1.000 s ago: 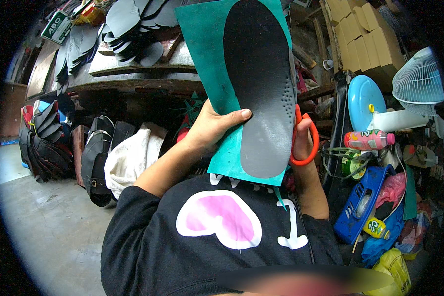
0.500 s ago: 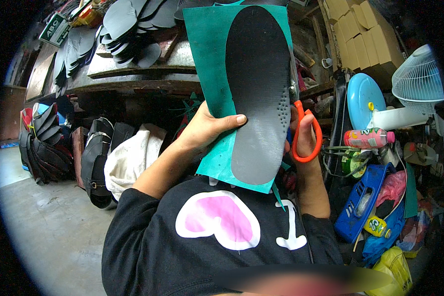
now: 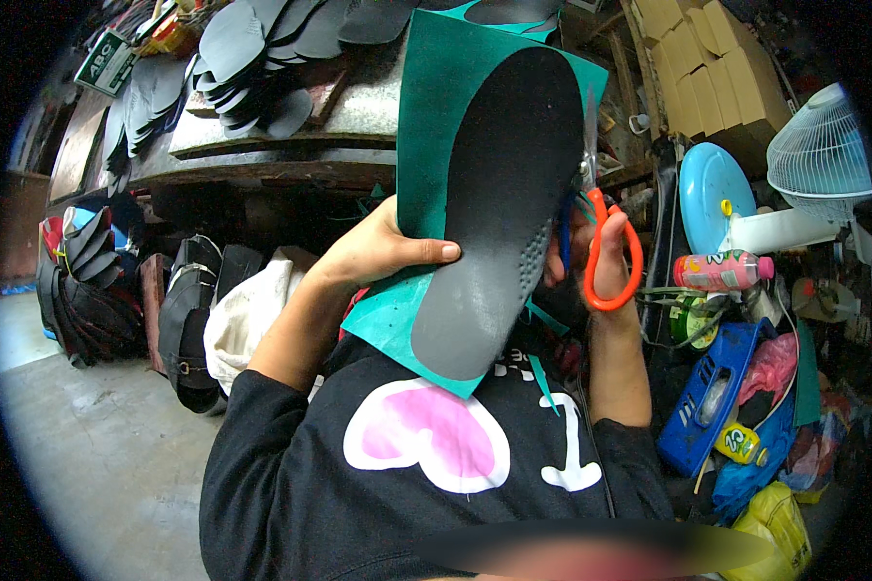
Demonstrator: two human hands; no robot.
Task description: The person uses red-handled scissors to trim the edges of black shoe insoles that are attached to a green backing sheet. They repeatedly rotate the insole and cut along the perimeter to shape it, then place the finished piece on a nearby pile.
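A dark grey shoe insole [image 3: 489,213] with small dots along one side lies on a green sheet [image 3: 426,145] that shows round most of it. My left hand [image 3: 392,247] grips the sheet at its left edge, thumb on the insole and the other fingers hidden underneath. At the right edge my right hand [image 3: 606,257] is closed round a pair of scissors [image 3: 591,203] with an orange handle. Their blades stand upright against the sheet's edge, and part of the grip is hidden. A thin green strip [image 3: 543,382] hangs beneath the cut side.
Stacks of grey insoles [image 3: 237,44] cover the bench [image 3: 203,136] at the far left. Black shoe parts [image 3: 92,281] and a white cloth [image 3: 252,310] stand below it. On the right are cardboard boxes [image 3: 717,68], a fan [image 3: 824,145], a pink bottle [image 3: 722,270] and a blue basket [image 3: 712,392].
The sheet with its insole has tilted, its top swinging right and its lower end left. The scissors have shifted slightly right with my right hand. Another insole on green shows at the top.
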